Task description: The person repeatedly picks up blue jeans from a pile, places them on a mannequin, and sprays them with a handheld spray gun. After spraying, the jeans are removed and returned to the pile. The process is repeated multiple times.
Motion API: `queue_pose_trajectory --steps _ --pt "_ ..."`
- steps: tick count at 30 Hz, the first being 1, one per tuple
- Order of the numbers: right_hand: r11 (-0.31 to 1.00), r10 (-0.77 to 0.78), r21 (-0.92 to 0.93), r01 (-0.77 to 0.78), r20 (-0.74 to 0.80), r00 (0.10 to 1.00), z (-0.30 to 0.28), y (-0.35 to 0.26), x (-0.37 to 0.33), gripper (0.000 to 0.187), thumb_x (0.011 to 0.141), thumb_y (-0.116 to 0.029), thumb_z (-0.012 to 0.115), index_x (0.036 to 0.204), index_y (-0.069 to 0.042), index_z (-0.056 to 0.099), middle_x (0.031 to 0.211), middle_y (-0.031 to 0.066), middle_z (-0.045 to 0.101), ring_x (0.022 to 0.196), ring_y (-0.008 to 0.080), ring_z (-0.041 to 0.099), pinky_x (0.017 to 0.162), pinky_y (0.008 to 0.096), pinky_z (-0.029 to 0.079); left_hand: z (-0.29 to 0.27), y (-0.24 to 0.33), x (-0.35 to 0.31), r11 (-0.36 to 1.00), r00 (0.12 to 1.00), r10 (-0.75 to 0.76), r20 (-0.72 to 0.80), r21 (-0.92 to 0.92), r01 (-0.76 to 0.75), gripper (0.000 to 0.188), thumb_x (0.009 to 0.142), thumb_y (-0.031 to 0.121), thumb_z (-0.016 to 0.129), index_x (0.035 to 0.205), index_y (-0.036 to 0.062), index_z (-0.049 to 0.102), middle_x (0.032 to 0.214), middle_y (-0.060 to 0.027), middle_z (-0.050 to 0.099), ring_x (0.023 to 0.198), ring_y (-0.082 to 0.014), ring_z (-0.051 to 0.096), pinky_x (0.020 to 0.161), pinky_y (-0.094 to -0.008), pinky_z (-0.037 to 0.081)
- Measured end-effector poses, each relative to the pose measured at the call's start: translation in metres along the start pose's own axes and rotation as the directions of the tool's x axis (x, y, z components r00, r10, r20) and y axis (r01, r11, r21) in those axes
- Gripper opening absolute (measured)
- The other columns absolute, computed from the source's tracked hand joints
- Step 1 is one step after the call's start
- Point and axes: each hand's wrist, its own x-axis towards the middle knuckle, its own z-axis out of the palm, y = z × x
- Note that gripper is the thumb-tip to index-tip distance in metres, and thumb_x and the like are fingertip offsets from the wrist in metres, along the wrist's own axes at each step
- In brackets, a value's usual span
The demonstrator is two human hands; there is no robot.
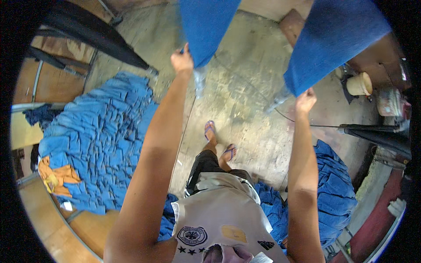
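Note:
Two blue denim trouser legs hang from the upper edge: the left leg (206, 28) and the right leg (331, 41), both narrowing downward, their tops out of view. My left hand (182, 60) is closed on the outer edge of the left leg's lower end. At the bottom edge of the right leg, my right hand (305, 101) pinches the cloth. A whitish, see-through sleeve end (199, 82) pokes out below the left leg, and a similar sleeve end (279, 98) shows below the right one. Both are slightly blurred.
A tall heap of folded blue denim (96, 140) lies left, with an orange cloth (59, 175) on it. Darker denim (335, 193) is piled right. Black tapering forms (101, 37) jut in from the left. A cable (245, 79) crosses behind; a cream bucket (359, 84) stands right.

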Motion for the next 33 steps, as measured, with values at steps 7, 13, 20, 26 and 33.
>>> queue_pose_trajectory --steps 7,13,20,26,33 --pt "0.992 0.066 0.107 -0.067 0.012 0.998 0.058 -0.016 0.031 0.030 0.101 -0.017 0.059 0.103 0.010 0.071 0.086 0.0089 0.072 0.075 0.0141 0.060 0.070 0.0335 0.050 0.084 0.012 0.011 0.996 0.998 0.058 -0.008 0.063 -0.057 0.041 0.087 0.036 0.075 0.081 -0.0042 0.073 0.081 -0.0274 0.070 0.082 -0.0433 0.070 0.075 -0.0499 0.053" --pt "1.000 0.019 0.025 -0.019 0.007 1.000 0.080 0.011 0.070 0.038 0.101 -0.025 0.061 0.102 0.011 0.071 0.089 0.0070 0.071 0.076 0.0150 0.059 0.069 0.0329 0.048 0.128 -0.018 -0.022 0.997 0.995 0.032 0.090 0.067 -0.039 0.042 0.096 0.036 0.067 0.099 -0.0058 0.069 0.098 -0.0308 0.070 0.095 -0.0443 0.068 0.084 -0.0481 0.053" --pt "0.858 0.153 0.486 -0.163 0.061 0.986 0.060 0.035 0.076 0.018 0.099 -0.020 0.059 0.100 -0.005 0.068 0.083 0.0002 0.061 0.071 0.0123 0.058 0.061 0.0280 0.046 0.169 -0.020 -0.014 0.991 0.987 0.125 0.103 -0.052 -0.120 0.041 0.092 0.036 0.069 0.084 -0.0037 0.071 0.085 -0.0310 0.068 0.085 -0.0483 0.068 0.076 -0.0532 0.051" --pt "0.917 0.270 0.344 -0.200 -0.169 0.948 0.054 0.025 0.014 0.025 0.100 -0.026 0.048 0.098 -0.010 0.067 0.091 0.0041 0.066 0.082 0.0194 0.061 0.070 0.0392 0.048 0.153 -0.030 -0.018 0.991 0.969 0.028 0.247 -0.131 0.005 0.047 0.091 0.045 0.069 0.092 -0.0020 0.073 0.087 -0.0252 0.073 0.084 -0.0427 0.070 0.078 -0.0481 0.053" --pt "0.909 0.407 -0.048 -0.415 -0.120 0.906 0.042 0.103 -0.177 0.032 0.100 -0.033 0.047 0.101 -0.008 0.068 0.092 0.0071 0.067 0.084 0.0227 0.063 0.072 0.0409 0.049 0.055 -0.133 -0.039 1.000 0.955 -0.023 0.295 0.004 0.023 0.041 0.094 0.037 0.069 0.084 -0.0027 0.065 0.079 -0.0307 0.064 0.078 -0.0509 0.063 0.070 -0.0532 0.049"
